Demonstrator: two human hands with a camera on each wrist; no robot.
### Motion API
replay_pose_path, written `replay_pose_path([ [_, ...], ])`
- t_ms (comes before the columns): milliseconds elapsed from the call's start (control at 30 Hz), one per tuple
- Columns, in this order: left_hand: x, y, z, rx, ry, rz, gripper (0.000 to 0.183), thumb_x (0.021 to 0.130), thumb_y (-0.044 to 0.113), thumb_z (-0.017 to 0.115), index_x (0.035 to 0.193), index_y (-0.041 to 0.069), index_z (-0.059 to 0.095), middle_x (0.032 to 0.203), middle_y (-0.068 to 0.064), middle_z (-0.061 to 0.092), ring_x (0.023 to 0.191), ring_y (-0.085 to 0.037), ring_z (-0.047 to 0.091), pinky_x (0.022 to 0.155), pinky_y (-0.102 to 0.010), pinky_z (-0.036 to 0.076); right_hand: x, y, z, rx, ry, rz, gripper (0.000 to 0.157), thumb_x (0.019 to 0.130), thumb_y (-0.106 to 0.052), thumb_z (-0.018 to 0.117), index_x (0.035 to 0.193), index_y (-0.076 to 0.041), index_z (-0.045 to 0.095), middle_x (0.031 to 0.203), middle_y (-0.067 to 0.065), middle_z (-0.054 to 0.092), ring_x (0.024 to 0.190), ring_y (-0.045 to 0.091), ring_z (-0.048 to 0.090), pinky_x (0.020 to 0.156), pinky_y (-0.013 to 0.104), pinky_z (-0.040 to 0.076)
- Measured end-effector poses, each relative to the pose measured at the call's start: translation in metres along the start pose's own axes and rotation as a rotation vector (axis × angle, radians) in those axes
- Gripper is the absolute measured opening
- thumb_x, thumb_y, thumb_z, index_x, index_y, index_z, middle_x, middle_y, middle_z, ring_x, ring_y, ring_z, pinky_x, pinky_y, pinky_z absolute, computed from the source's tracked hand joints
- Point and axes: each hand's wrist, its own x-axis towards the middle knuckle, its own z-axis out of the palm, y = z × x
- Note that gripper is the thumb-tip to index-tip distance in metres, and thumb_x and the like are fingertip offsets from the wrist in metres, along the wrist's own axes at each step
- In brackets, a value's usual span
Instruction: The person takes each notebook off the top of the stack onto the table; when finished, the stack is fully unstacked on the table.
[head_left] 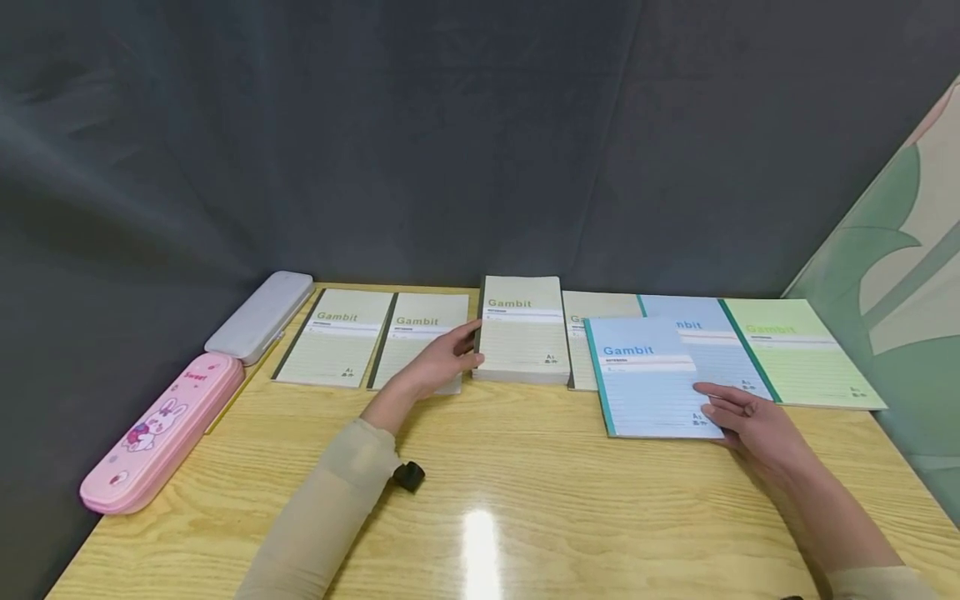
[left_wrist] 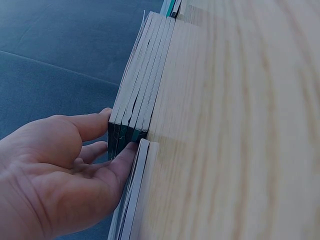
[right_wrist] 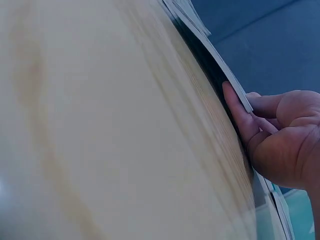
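My left hand (head_left: 438,362) touches the dark spine side of a stack of cream Gambit notebooks (head_left: 522,329); the left wrist view shows its fingertips right at the end of the stacked notebooks (left_wrist: 140,70). Near the lower right corner, my right hand (head_left: 761,429) pinches a light blue notebook (head_left: 648,392) with a teal spine. That notebook is tilted up, with fingers (right_wrist: 240,112) beneath its edge in the right wrist view. It overlaps another blue notebook (head_left: 708,333) and a cream notebook (head_left: 581,342), hiding parts of both.
Two cream notebooks (head_left: 333,337) lie left of the stack, and a green notebook (head_left: 806,354) lies at the far right. A pink pencil case (head_left: 161,433) and a white case (head_left: 262,317) line the left edge of the wooden table (head_left: 525,500). Dark cloth (head_left: 450,142) hangs behind.
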Motion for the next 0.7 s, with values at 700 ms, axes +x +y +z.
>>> replay_pose_path([
  [700, -0.001, 0.004, 0.000, 0.002, -0.004, -0.008, 0.070, 0.105, 0.013, 0.058, 0.163, 0.018, 0.020, 0.164, -0.014, 0.026, 0.149, -0.026, 0.029, 0.114, -0.041, 0.037, -0.043, 0.021, -0.053, -0.197, -0.044, 0.100, 0.047, 0.105, -0.033, 0.058, 0.146, -0.012, 0.057, 0.128, -0.007, 0.057, 0.091, -0.001, 0.056, 0.074, 0.026, 0.055],
])
